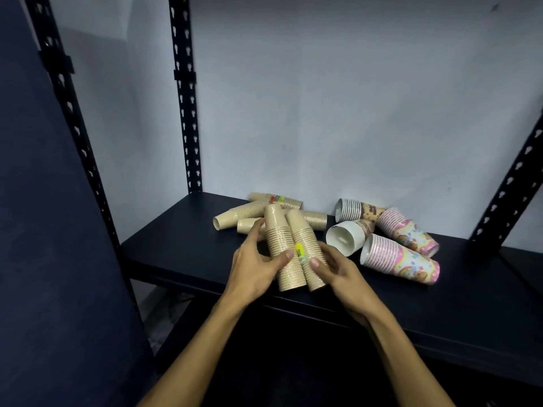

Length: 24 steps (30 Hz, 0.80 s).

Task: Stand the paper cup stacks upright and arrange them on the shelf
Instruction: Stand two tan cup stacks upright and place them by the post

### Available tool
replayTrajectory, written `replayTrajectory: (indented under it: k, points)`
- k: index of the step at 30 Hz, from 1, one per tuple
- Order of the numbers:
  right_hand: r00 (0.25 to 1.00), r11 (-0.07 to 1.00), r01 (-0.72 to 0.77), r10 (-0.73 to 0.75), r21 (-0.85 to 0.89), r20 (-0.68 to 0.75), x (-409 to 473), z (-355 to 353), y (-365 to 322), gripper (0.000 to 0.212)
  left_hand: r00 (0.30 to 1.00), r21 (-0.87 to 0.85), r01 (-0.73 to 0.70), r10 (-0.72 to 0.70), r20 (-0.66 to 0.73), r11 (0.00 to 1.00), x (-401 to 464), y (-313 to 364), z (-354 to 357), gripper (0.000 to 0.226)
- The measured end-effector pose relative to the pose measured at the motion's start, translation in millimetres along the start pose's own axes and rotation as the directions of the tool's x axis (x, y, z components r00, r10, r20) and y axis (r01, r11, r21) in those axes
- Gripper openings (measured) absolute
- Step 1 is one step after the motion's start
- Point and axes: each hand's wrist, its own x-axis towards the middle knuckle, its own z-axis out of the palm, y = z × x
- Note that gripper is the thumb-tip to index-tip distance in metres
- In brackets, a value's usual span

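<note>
Two tan paper cup stacks stand side by side near the front of the black shelf [176, 248], bottoms up and leaning slightly. My left hand [255, 268] grips the left stack [280, 245]; my right hand [338, 271] grips the right stack [305, 245], which carries a yellow label. Behind them several tan stacks [244, 214] lie on their sides. To the right lie two pink printed stacks [402, 259], a white stack [346, 236] with its open mouth toward me, and a white-and-brown stack [355, 210].
Black perforated uprights rise at the back left [185, 113], front left [67, 113] and right [511, 183] of the shelf. A pale wall closes the back. A dark panel [44, 259] fills the left side. The shelf's left and front right parts are bare.
</note>
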Motion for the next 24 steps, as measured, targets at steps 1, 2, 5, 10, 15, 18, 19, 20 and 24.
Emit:
replayTrajectory:
  k: [1,2,5,10,15,18,19,20,24]
  points:
    - [1.000,1.000,0.017,-0.017,0.003,0.008,0.1,-3.2,0.3,0.052,0.999,-0.004,-0.042,0.042,0.012,0.999,0.3,3.2,0.9,0.094]
    - [0.999,0.999,0.032,-0.032,-0.006,0.009,1.1,-5.5,0.5,0.054,0.996,-0.003,-0.083,0.083,0.024,0.997,0.9,5.8,1.6,0.093]
    - [0.998,0.998,0.063,-0.063,-0.027,-0.017,5.2,-8.8,-2.3,0.058,0.984,-0.012,-0.168,0.168,0.060,0.986,3.7,8.0,4.1,0.088]
    - [0.988,0.985,0.133,-0.140,-0.110,-0.058,6.6,-5.1,1.8,0.057,0.973,-0.089,-0.171,0.183,0.142,0.981,6.0,-0.3,6.3,0.088]
    - [0.986,0.981,0.157,-0.163,-0.119,-0.045,7.2,-3.2,10.6,0.060,0.973,-0.130,-0.159,0.178,0.145,0.979,7.8,-11.8,8.8,0.087]
    - [0.985,0.982,0.160,-0.165,-0.097,-0.042,7.9,-4.2,13.1,0.063,0.983,-0.153,-0.119,0.138,0.119,0.981,9.3,-23.1,13.3,0.088]
    - [0.985,0.983,0.163,-0.167,-0.088,-0.039,7.9,-4.5,13.7,0.063,0.986,-0.157,-0.109,0.127,0.105,0.981,8.8,-25.9,14.2,0.089]
    - [0.985,0.984,0.163,-0.166,-0.078,-0.039,8.1,-4.7,14.4,0.063,0.988,-0.158,-0.106,0.121,0.093,0.982,8.5,-27.7,15.2,0.088]
    - [0.983,0.983,0.160,-0.167,-0.087,-0.076,7.7,-2.7,14.7,0.074,0.989,-0.125,-0.113,0.123,0.079,0.986,10.0,-27.2,20.2,0.078]
